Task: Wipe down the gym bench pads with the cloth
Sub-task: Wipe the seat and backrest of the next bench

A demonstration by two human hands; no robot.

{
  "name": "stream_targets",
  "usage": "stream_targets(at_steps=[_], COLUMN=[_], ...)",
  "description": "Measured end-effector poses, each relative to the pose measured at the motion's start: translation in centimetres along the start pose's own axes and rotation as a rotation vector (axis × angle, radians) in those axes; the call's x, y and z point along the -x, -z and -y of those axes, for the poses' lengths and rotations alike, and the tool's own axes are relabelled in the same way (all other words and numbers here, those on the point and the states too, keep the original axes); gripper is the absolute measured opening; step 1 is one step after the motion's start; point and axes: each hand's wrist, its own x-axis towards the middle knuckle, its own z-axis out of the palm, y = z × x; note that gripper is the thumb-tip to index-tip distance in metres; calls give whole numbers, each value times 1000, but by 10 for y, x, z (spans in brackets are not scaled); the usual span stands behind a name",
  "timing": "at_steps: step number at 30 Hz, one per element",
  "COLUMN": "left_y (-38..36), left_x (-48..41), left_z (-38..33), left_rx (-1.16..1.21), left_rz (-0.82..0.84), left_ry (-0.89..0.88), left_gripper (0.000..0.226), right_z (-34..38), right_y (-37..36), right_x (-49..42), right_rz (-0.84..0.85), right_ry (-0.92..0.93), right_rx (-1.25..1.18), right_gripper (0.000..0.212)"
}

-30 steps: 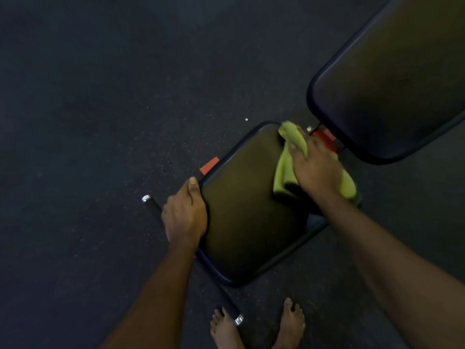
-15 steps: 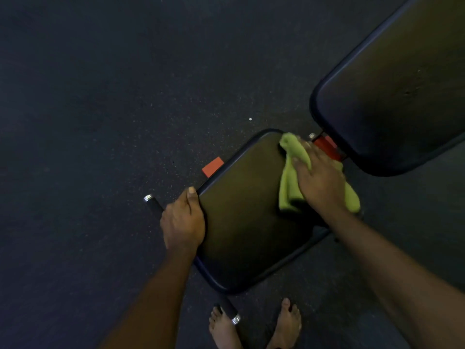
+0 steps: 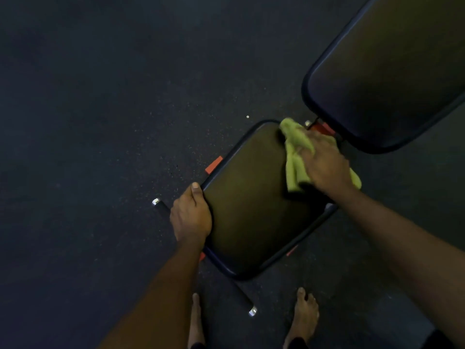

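The dark seat pad (image 3: 251, 205) of the gym bench lies below me, tilted diagonally. My right hand (image 3: 324, 162) presses a yellow-green cloth (image 3: 294, 152) flat onto the pad's far right corner. My left hand (image 3: 191, 217) grips the pad's left edge, thumb on top. The larger back pad (image 3: 392, 71) reaches to the upper right, apart from the seat pad by a gap with a red frame part (image 3: 324, 128).
A black foot bar with chrome end caps (image 3: 252, 311) runs under the seat pad from left (image 3: 156, 202) to bottom centre. Orange-red frame tabs (image 3: 214, 165) stick out at the pad's edges. My bare feet (image 3: 304, 316) stand on the dark speckled rubber floor (image 3: 100, 96).
My right hand and the cloth have slid a little along the far right corner of the seat pad. My left hand keeps its grip on the left edge. The view has shifted slightly.
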Motion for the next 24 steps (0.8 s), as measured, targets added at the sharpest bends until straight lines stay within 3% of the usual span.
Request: stream_targets(at_steps=[6,9,13,17,21,24], left_y=[3,17,36,33,34,45], left_x=[-3,-9,-34,-54,-61,-75], left_z=[2,2,14,22,27,33], left_rx=[-2,1,109,97,129,160], left_rz=[66,223,505,583,651,741], left_ry=[-91,-132,-98,-134,-170,-112], left_gripper=[49,48,35,35,35,38], right_z=[24,80,154,117,66,84], right_y=[-33,-84,-132,-101,-40,-33], right_x=[79,153,219,160,47,15], right_rz=[-284,-395,-264,-261,-239,-201], right_ry=[-487,-492,-388,-371,-601,-587], right_rx=[-108,-151,1,94,10,2], right_gripper=[55,62,67,60,56,54])
